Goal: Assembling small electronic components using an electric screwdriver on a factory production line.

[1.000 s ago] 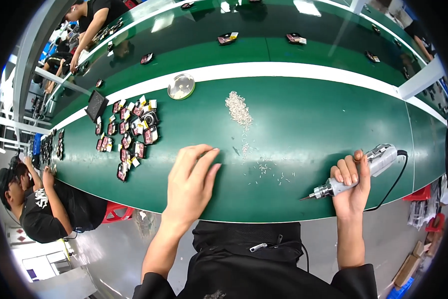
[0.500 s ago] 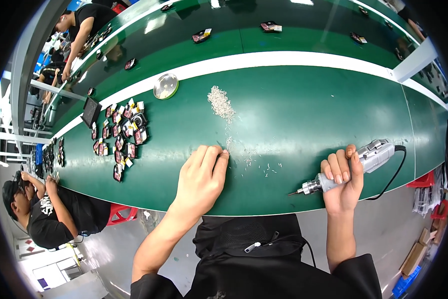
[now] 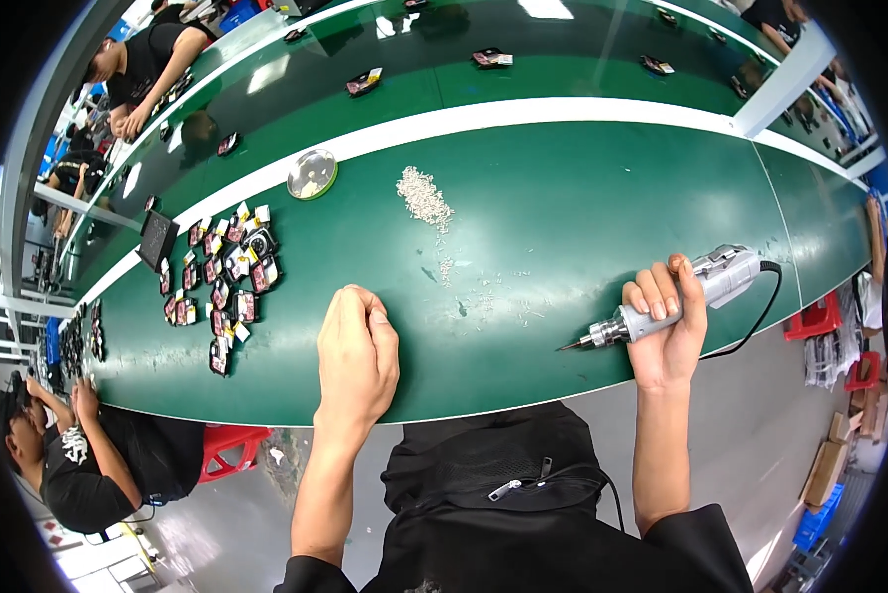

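Left hand (image 3: 358,356) withdrawn from screws (image 3: 423,196) | right hand (image 3: 665,341) holds screwdriver (image 3: 723,278)

a long green desk (image 3: 582,198) runs across the room, a pale sheen of light on its surface. a white rail (image 3: 543,111) lines its far side, and past that lies a dark green belt (image 3: 582,74) with bright white reflections (image 3: 545,9). a grey beam (image 3: 39,128) slants at the left; a pale post (image 3: 790,74) stands at the right. the floor (image 3: 746,435) is smooth and grey. a red stool (image 3: 229,453) stands at the lower left; at the right are cardboard boxes (image 3: 824,472) and a blue bin (image 3: 820,516).
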A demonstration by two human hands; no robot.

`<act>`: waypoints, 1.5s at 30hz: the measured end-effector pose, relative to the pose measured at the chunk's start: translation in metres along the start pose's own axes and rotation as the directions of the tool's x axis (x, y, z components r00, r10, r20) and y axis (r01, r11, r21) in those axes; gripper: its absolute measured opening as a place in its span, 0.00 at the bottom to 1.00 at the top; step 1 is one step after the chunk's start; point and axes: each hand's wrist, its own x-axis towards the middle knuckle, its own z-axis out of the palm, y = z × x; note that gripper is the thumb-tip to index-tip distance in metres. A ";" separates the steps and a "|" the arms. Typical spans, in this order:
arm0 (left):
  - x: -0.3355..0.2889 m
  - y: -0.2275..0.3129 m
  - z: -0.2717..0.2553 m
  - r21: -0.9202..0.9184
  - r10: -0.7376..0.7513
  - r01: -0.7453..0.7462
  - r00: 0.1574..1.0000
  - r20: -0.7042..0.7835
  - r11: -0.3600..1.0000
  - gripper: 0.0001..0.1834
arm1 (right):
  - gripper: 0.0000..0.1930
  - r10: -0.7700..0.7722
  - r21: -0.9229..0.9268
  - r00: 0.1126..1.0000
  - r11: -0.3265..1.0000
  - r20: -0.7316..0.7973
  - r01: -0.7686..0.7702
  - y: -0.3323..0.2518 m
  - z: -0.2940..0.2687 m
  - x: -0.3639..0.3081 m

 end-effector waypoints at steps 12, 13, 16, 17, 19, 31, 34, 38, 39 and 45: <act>-0.027 0.028 -0.003 -0.562 -0.116 0.096 0.993 0.000 0.821 0.06 | 0.05 0.043 0.141 0.995 0.988 0.090 -0.055 0.029 0.046 -0.014; -0.030 0.032 -0.004 -0.611 -0.137 0.139 0.989 0.050 0.780 0.05 | 0.06 0.044 0.159 0.990 0.985 0.132 -0.065 0.033 0.050 -0.015; -0.035 0.040 0.002 -0.763 -0.116 0.168 0.986 0.122 0.624 0.06 | 0.07 0.032 0.168 0.966 0.983 0.257 -0.078 0.037 0.063 -0.016; -0.039 0.044 0.003 -0.833 -0.191 0.228 0.970 0.150 0.503 0.04 | 0.08 0.031 0.168 0.960 0.982 0.280 -0.081 0.039 0.066 -0.017; -0.042 0.049 0.003 -0.882 -0.224 0.287 0.951 0.215 0.373 0.03 | 0.08 0.030 0.178 0.950 0.980 0.310 -0.090 0.043 0.071 -0.018; -0.046 0.049 0.001 -0.904 -0.208 0.380 0.917 0.341 0.193 0.07 | 0.07 0.000 0.131 0.946 0.990 0.324 -0.045 0.051 0.073 -0.024; -0.045 0.049 0.001 -0.837 -0.148 0.268 0.963 0.224 0.477 0.04 | 0.08 -0.019 0.113 0.941 0.993 0.338 -0.021 0.051 0.074 -0.029; -0.041 0.048 0.007 -0.671 -0.040 0.089 0.995 0.088 0.736 0.02 | 0.08 -0.013 0.068 0.931 0.998 0.366 -0.013 0.049 0.071 -0.028; -0.041 0.048 0.009 -0.610 -0.007 0.038 0.999 0.054 0.791 0.02 | 0.08 -0.009 0.051 0.938 0.999 0.348 -0.009 0.050 0.069 -0.028; -0.040 0.045 0.015 -0.644 0.030 0.032 0.996 0.086 0.764 0.06 | 0.09 0.009 0.074 0.964 0.997 0.266 -0.030 0.052 0.064 -0.022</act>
